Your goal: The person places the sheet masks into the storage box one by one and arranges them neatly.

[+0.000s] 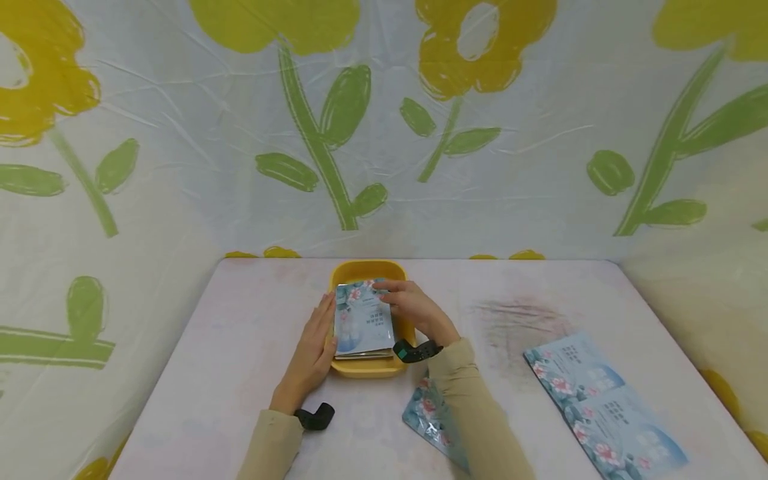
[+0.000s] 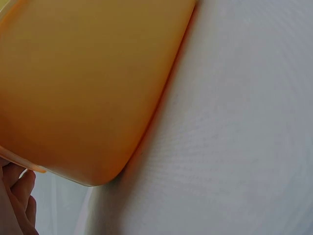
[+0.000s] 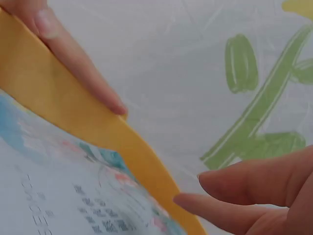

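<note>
Fingers of my left hand (image 1: pixel 312 357) lie straight along the left wall of the yellow tray (image 1: pixel 366 270), just below frame centre.

My right hand (image 1: pixel 414 308) rests loosely bent on the top floral packet (image 1: pixel 363 319) of the stack in that tray, fingertips at its far edge, gripping nothing that I can see. More floral packets lie on the table (image 1: pixel 240 333): one under my right sleeve (image 1: pixel 474 413), a pair (image 1: pixel 600 403) at lower right.

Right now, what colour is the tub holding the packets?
Yellow tub, clearest in the head view.
</note>
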A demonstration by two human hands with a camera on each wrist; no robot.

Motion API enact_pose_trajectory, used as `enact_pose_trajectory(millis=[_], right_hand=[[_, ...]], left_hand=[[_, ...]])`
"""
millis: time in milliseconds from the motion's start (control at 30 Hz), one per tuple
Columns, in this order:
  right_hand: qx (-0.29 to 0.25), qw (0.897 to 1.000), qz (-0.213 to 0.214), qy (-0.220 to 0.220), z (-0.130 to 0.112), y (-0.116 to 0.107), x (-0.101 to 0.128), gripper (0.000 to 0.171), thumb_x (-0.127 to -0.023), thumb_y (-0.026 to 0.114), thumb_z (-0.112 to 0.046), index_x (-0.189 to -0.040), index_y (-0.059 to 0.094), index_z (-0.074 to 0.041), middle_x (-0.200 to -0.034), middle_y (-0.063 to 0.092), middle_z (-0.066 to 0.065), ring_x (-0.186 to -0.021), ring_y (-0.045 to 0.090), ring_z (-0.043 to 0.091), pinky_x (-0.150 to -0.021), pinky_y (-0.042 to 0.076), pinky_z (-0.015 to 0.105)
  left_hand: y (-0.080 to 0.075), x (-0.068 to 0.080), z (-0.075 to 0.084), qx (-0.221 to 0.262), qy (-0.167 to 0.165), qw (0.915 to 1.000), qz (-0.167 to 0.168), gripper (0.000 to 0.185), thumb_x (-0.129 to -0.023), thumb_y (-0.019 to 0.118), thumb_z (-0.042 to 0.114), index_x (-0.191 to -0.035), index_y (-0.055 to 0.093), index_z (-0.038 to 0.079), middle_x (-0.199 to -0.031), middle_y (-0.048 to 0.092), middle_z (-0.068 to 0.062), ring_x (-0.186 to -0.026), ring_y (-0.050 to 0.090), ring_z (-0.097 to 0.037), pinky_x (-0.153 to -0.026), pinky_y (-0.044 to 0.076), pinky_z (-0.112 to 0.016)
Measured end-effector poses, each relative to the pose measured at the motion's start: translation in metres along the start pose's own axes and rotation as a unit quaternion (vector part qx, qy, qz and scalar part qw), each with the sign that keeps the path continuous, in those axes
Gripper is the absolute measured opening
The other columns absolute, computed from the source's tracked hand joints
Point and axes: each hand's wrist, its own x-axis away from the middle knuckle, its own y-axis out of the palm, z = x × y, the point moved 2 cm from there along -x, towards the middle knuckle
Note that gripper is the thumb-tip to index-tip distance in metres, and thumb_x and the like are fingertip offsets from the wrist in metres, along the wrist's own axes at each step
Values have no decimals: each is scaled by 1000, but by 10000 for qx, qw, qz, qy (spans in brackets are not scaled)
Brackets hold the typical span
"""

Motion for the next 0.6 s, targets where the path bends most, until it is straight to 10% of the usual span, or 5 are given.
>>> enact_pose_trajectory(millis=[167, 367, 600], right_hand=[[1034, 9926, 632, -125, 1, 17, 17, 52, -95, 58, -9, -144, 48, 2, -155, 33, 24, -141, 33, 42, -116, 27, 58], [2808, 9564, 766, -257, 17, 48, 21, 88, -73, 83, -8, -149, 40, -1, -159, 3, 35, -145, 16, 49, -115, 25, 61], [3449, 9334, 992, 85, 38, 67, 18, 103, -65, 84, 1, -154, 35, -12, -161, -11, 28, -145, 8, 51, -111, 32, 63]], left_hand=[[1, 0, 1, -25, -35, 10000, -26, 69, -95, 45, 9, -158, 19, 4, -163, 20, -17, -150, 14, -35, -123, 9, -47], [0, 0, 0, 10, -7, 10000, 9, 70, -93, 47, 7, -158, 20, 3, -162, 21, -19, -150, 15, -37, -123, 9, -47], [0, 1, 1, 29, -57, 10000, 15, 64, -94, 46, 8, -154, 26, -5, -162, 21, -18, -150, 15, -35, -123, 9, -44]])
